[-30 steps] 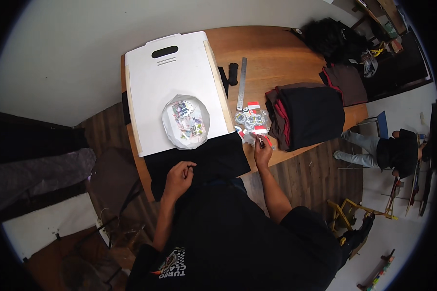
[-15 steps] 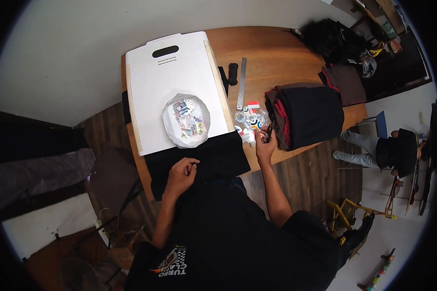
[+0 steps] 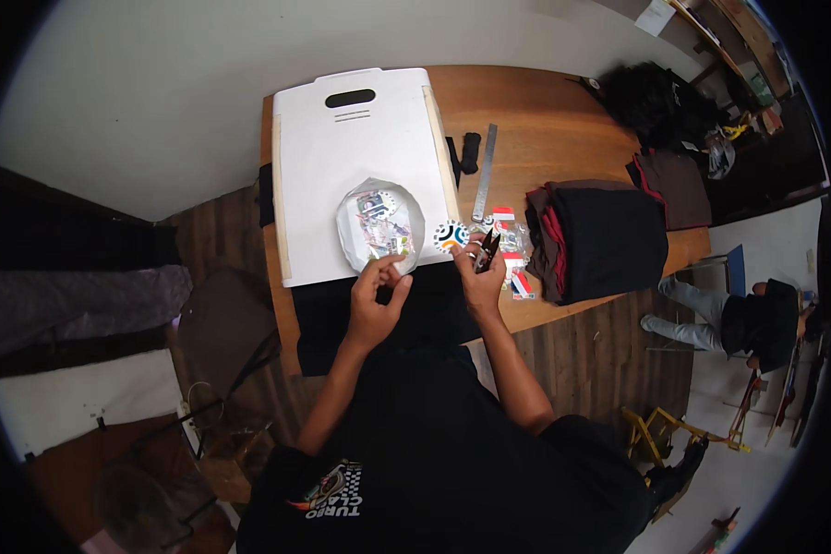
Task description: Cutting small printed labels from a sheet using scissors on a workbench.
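My right hand holds a round patch with blue, white and orange rings, and a small dark clipper sticks out between its fingers. My left hand is raised at the near rim of a clear bag of colourful patches, fingers apart, holding nothing I can see. The bag lies on a white board. A black garment is spread on the wooden table under both hands.
Loose red and white patches lie right of my right hand. A metal ruler and a black marker lie beyond. A stack of folded dark clothes sits at the right. A seated person is off the table's right end.
My right hand has lifted a round patch from the pile at the right and carried it left toward the bag. My left hand has come up from the black garment to the bag's rim.
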`<state>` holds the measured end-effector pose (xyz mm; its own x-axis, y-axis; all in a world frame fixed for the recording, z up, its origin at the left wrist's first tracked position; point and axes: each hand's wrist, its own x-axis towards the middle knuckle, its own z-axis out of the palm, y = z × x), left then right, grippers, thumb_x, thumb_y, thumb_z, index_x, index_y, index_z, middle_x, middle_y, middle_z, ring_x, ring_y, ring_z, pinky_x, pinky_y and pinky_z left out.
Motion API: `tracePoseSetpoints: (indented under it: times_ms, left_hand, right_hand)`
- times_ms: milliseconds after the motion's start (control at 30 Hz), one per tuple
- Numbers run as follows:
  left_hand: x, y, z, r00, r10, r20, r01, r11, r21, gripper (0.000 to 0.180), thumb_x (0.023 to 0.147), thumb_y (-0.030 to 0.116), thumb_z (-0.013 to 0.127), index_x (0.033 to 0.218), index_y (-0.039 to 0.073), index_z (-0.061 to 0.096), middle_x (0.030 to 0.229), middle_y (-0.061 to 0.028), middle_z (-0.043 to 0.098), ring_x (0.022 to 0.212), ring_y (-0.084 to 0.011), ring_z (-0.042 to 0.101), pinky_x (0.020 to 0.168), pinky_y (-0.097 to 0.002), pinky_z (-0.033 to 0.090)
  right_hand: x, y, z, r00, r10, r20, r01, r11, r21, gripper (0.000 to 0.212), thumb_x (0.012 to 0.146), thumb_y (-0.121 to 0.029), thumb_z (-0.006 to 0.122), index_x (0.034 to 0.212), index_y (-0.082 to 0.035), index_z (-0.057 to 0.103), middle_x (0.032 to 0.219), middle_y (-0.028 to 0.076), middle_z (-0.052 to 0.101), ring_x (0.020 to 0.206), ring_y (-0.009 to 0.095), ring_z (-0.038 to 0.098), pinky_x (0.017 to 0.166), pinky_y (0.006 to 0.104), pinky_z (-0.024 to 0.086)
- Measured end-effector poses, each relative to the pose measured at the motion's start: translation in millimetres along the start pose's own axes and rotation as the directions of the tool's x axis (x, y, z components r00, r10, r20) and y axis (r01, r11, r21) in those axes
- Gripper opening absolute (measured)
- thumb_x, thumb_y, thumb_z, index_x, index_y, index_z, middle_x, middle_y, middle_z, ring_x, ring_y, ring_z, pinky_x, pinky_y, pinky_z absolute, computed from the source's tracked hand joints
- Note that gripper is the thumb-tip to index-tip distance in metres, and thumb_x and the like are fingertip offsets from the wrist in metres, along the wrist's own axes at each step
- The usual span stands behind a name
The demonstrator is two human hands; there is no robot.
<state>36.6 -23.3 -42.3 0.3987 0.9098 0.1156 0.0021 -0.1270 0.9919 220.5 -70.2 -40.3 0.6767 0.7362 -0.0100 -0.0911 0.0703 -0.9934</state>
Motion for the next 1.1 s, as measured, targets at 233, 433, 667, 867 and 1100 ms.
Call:
tracePoseSetpoints:
  times_ms: [233, 433, 667, 867, 1100]
  left_hand:
    - [21.2, 15.4, 8.8, 0.992, 0.110, -0.058, -0.113, 0.992, -0.052, 0.026, 0.091, -0.002, 0.069, 0.117, -0.003, 0.066, 0.107, -0.0106, 0.063, 0.092, -0.0136, 0.064, 0.082, -0.0256, 0.051]
    - [15.5, 11.0, 5.9, 0.994, 0.089, -0.065, -0.092, 0.995, -0.030, 0.026, 0.092, -0.005, 0.067, 0.118, -0.002, 0.071, 0.107, -0.0121, 0.066, 0.094, -0.0134, 0.064, 0.084, -0.0251, 0.051]
    - [16.1, 15.5, -1.5, 0.984, -0.021, -0.177, -0.022, 0.971, -0.239, 0.037, 0.093, -0.007, 0.066, 0.130, -0.008, 0.062, 0.110, -0.0106, 0.068, 0.095, -0.0098, 0.063, 0.084, -0.0237, 0.051]
    - [16.8, 28.2, -3.2, 0.972, -0.044, -0.231, -0.027, 0.955, -0.295, 0.039, 0.096, -0.004, 0.064, 0.133, -0.009, 0.057, 0.101, -0.0113, 0.069, 0.089, -0.0096, 0.065, 0.081, -0.0227, 0.053]
    - [13.5, 17.4, -6.5, 0.974, -0.068, -0.218, -0.008, 0.944, -0.330, 0.035, 0.093, -0.007, 0.066, 0.127, -0.010, 0.061, 0.114, -0.0133, 0.066, 0.093, -0.0117, 0.066, 0.081, -0.0243, 0.054]
  right_hand:
    - [-9.8, -1.6, 23.4, 0.984, -0.025, 0.177, 0.024, 1.000, 0.009, 0.029, 0.087, -0.006, 0.078, 0.109, -0.004, 0.059, 0.080, -0.004, 0.062, 0.060, -0.004, 0.041, 0.053, 0.0147, 0.029]
    - [-18.6, 0.6, 25.4, 0.960, -0.032, 0.277, 0.032, 0.999, 0.003, 0.023, 0.093, -0.007, 0.070, 0.112, -0.004, 0.058, 0.080, -0.003, 0.062, 0.063, -0.002, 0.042, 0.055, 0.0161, 0.031]
    - [-22.8, -2.4, 11.9, 0.858, 0.131, 0.496, -0.190, 0.979, 0.069, 0.041, 0.108, -0.036, 0.035, 0.114, -0.002, 0.057, 0.068, -0.001, 0.049, 0.057, 0.007, 0.037, 0.056, 0.0233, 0.033]
    - [-35.6, -1.5, 22.1, 0.790, 0.143, 0.597, -0.278, 0.950, 0.140, 0.042, 0.112, -0.037, 0.031, 0.108, -0.003, 0.055, 0.064, -0.003, 0.036, 0.055, 0.007, 0.034, 0.053, 0.0241, 0.031]
    - [-37.1, 5.2, 27.3, 0.750, 0.131, 0.649, -0.358, 0.905, 0.231, 0.040, 0.112, -0.038, 0.034, 0.099, -0.004, 0.051, 0.060, -0.004, 0.032, 0.049, 0.006, 0.028, 0.048, 0.0241, 0.028]
